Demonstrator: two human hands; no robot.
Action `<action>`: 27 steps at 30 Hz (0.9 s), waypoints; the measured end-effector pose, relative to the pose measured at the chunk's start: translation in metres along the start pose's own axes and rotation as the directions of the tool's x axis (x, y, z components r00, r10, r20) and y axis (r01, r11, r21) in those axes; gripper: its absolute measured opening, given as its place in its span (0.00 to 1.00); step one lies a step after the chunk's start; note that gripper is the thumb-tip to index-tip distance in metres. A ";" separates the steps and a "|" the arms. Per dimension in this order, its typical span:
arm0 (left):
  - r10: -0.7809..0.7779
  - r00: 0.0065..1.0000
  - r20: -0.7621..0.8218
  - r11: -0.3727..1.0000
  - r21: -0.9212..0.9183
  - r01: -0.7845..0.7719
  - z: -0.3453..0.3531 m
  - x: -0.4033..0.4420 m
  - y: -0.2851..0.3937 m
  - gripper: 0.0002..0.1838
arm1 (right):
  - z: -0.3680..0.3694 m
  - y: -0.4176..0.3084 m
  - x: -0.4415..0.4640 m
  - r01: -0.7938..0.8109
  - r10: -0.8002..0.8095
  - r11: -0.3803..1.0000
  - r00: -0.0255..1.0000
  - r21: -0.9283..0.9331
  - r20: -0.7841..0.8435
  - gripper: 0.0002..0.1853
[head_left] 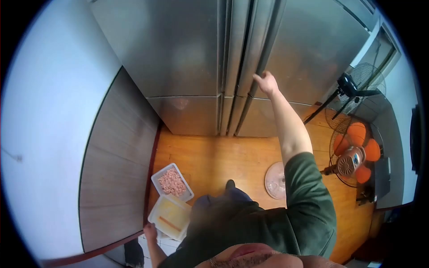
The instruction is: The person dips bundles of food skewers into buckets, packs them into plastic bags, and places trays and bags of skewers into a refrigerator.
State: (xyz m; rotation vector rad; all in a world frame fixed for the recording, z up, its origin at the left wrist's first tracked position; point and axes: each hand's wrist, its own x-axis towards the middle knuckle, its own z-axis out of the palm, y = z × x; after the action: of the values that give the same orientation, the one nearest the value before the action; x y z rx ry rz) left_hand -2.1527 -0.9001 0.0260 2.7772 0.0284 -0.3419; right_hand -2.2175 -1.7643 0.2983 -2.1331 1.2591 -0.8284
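Observation:
My right hand (pixel 266 83) is at the edge of the steel refrigerator's right door (pixel 308 53), its fingers curled in at the long vertical handle strip. My left hand (pixel 150 232), low at the left, holds the corner of a pale tray (pixel 170 216) with a yellowish inside and an orange-brown strip in it. Just beyond that tray, a white tray of pink chopped pieces (pixel 172 182) rests on the wooden floor, partly overlapped by the held one. The refrigerator doors look closed.
A fan with orange blades (pixel 357 154) stands at the right, near a black fan (pixel 347 85). Its round base (pixel 275 181) is on the wooden floor (pixel 214 156). A wood-grain panel (pixel 120 165) and white wall (pixel 49 120) run along the left.

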 end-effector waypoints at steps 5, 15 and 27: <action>0.180 0.923 0.341 0.973 -0.198 -0.116 0.000 -0.020 0.081 0.15 | 0.035 -0.068 0.040 -0.079 0.116 0.979 0.974 0.185 -0.196 0.44; 0.702 0.670 0.241 0.712 -0.229 -0.663 0.056 0.217 0.406 0.16 | -0.105 0.024 -0.228 -0.245 0.234 0.945 0.969 -0.216 -0.077 0.14; 0.987 -0.160 0.000 -0.134 -0.546 -0.827 -0.062 0.140 0.759 0.05 | -0.171 0.011 -0.264 -0.463 -0.404 0.733 0.292 -0.497 -0.867 0.40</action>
State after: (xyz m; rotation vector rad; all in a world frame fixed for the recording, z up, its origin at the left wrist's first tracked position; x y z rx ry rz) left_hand -1.9569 -1.5965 0.3008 1.4251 -1.8476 -0.4097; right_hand -2.4484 -1.5551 0.3433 -1.9659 2.5896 -2.1540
